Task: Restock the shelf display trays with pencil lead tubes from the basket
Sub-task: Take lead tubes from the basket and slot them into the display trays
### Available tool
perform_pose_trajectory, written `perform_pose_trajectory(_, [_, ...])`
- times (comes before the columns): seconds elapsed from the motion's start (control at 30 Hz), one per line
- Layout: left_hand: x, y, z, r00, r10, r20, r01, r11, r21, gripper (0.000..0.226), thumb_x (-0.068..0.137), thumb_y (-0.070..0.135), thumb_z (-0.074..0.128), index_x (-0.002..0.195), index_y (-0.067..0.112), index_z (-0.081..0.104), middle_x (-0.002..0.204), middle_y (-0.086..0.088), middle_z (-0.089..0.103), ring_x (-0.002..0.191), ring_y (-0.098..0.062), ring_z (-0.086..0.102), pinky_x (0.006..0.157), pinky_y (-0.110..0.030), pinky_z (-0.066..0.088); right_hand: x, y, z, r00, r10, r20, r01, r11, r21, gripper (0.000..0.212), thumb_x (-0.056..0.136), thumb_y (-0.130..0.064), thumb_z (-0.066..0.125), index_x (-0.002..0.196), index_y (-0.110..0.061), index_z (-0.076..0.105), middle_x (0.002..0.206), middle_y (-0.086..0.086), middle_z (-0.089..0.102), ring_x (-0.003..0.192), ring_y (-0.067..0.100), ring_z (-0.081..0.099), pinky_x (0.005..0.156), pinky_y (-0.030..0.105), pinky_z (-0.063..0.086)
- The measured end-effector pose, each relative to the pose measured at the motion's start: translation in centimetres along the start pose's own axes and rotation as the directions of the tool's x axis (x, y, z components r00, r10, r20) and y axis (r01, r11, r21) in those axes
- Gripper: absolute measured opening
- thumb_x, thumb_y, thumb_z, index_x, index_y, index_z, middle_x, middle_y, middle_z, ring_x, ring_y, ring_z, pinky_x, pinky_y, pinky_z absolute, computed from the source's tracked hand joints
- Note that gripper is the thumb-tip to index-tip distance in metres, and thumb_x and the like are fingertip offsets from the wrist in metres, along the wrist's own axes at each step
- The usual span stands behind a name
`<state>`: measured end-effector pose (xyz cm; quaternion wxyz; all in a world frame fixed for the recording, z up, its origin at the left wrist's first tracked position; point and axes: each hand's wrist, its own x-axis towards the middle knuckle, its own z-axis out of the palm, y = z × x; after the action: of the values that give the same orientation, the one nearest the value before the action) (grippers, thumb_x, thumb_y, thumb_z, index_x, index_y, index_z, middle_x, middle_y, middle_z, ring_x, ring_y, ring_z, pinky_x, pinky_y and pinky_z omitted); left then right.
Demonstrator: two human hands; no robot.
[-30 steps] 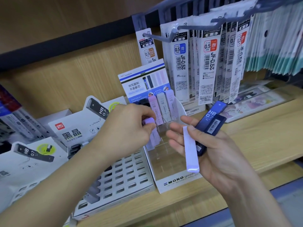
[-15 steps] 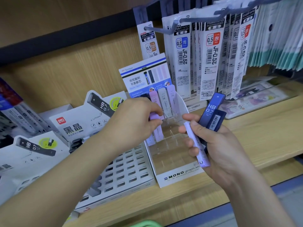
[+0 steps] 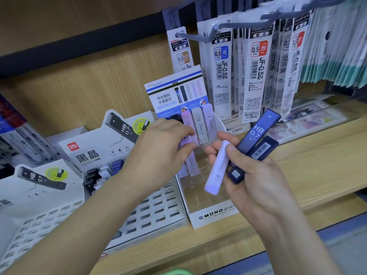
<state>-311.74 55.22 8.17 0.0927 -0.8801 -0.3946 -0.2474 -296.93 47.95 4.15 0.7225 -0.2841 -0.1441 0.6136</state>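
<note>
Over the shelf, left hand pinches a tube in the tray; right hand grips lilac and navy tubes.

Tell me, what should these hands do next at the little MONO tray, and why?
Probably the left hand should press the pinched lilac tube fully into the MONO tray and let go. The right hand holds a second lilac tube ready, beside two navy HB 0.7 tubes, and most tray slots look unfilled.
</note>
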Motion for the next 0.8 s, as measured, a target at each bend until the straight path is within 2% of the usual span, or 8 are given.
perform_pose_trajectory(0.07, [-1.0, 1.5, -0.7, 0.993, -0.109, -0.037, 0.101, 0.980, -0.173, 0.019, 0.091, 0.034, 0.054, 0.091, 0.023, 0.070, 0.077, 0.009, 0.066, 0.071, -0.010, 0.057, 0.068, -0.024, 0.046, -0.1, 0.4, 0.6, 1.000, -0.002, -0.021, 0.005, 0.993, 0.121, 0.019, 0.096, 0.001, 0.050, 0.107, 0.001, 0.066, 0.093, 0.015, 0.075, 0.093, 0.027, 0.074, 0.079, 0.032, 0.060])
perform_pose_trajectory(0.13, [-2.2, 3.6, -1.3, 0.966, -0.249, 0.074, 0.256, 0.869, -0.423, 0.012, 0.091, 0.039, 0.058, 0.088, 0.031, 0.067, 0.071, 0.013, 0.066, 0.065, -0.007, 0.059, 0.062, -0.017, 0.046, -0.1, 0.7, 1.0, 0.999, 0.010, -0.041, 0.000, 0.973, 0.229, 0.019, 0.097, -0.001, 0.048, 0.105, -0.001, 0.065, 0.090, 0.013, 0.076, 0.096, 0.026, 0.073, 0.083, 0.037, 0.059])
perform_pose_trajectory(0.27, [-3.5, 5.3, -1.0, 0.866, -0.422, 0.268, 0.479, 0.545, -0.689, 0.023, 0.078, 0.015, 0.075, 0.086, 0.031, 0.061, 0.072, 0.002, 0.071, 0.067, -0.024, 0.066, 0.070, -0.040, 0.055, -0.2, 1.2, 1.4, 0.997, 0.043, -0.059, -0.022, 0.945, 0.327, 0.018, 0.097, -0.002, 0.049, 0.103, -0.002, 0.066, 0.095, 0.013, 0.076, 0.094, 0.027, 0.073, 0.083, 0.042, 0.058])
perform_pose_trajectory(0.33, [-3.3, 4.7, -1.2, 0.820, -0.511, 0.256, 0.505, 0.438, -0.744, 0.020, 0.078, 0.005, 0.075, 0.083, 0.021, 0.064, 0.069, -0.005, 0.072, 0.067, -0.031, 0.067, 0.071, -0.045, 0.056, -0.3, 0.9, 1.1, 0.998, 0.017, -0.066, 0.001, 0.964, 0.266, 0.017, 0.097, -0.001, 0.049, 0.104, 0.000, 0.065, 0.096, 0.015, 0.076, 0.093, 0.028, 0.074, 0.082, 0.041, 0.059])
perform_pose_trajectory(0.4, [-3.0, 3.8, -1.6, 0.809, -0.543, 0.227, 0.485, 0.397, -0.779, 0.015, 0.077, 0.004, 0.075, 0.085, 0.014, 0.069, 0.069, -0.006, 0.073, 0.064, -0.025, 0.069, 0.068, -0.036, 0.059, -0.3, 0.5, 0.5, 0.995, -0.067, -0.079, 0.068, 0.998, 0.001, 0.015, 0.098, 0.000, 0.050, 0.099, -0.003, 0.065, 0.090, 0.013, 0.076, 0.086, 0.023, 0.075, 0.075, 0.033, 0.061])
perform_pose_trajectory(0.57, [-1.9, 2.1, -2.8, 0.835, -0.528, 0.152, 0.441, 0.479, -0.759, 0.020, 0.078, 0.003, 0.074, 0.089, 0.019, 0.074, 0.079, -0.001, 0.074, 0.073, -0.021, 0.071, 0.075, -0.029, 0.059, -0.5, 0.0, -0.2, 0.994, -0.109, 0.014, 0.100, 0.850, -0.518, 0.020, 0.100, -0.003, 0.049, 0.091, -0.011, 0.065, 0.076, 0.005, 0.074, 0.054, 0.015, 0.064, 0.044, 0.020, 0.046])
perform_pose_trajectory(0.67, [-1.0, 0.4, -3.5, 0.852, -0.523, 0.040, 0.413, 0.622, -0.665, 0.021, 0.078, 0.007, 0.076, 0.085, 0.027, 0.072, 0.077, 0.008, 0.073, 0.072, -0.014, 0.070, 0.074, -0.021, 0.057, -0.3, -0.2, -0.5, 0.991, -0.125, -0.040, 0.074, 0.782, -0.619, 0.018, 0.101, -0.011, 0.048, 0.088, -0.013, 0.062, 0.060, 0.001, 0.061, 0.039, 0.011, 0.043, 0.037, 0.018, 0.034])
perform_pose_trajectory(0.8, [-0.4, -0.2, -3.4, 0.904, -0.422, 0.068, 0.406, 0.796, -0.450, 0.021, 0.079, 0.015, 0.077, 0.083, 0.036, 0.073, 0.073, 0.023, 0.069, 0.064, 0.006, 0.062, 0.065, -0.003, 0.044, -0.2, -0.9, -0.6, 0.986, -0.120, -0.119, 0.027, 0.808, -0.588, 0.015, 0.100, -0.027, 0.053, 0.087, -0.018, 0.054, 0.059, 0.004, 0.050, 0.038, 0.011, 0.033, 0.034, 0.017, 0.026])
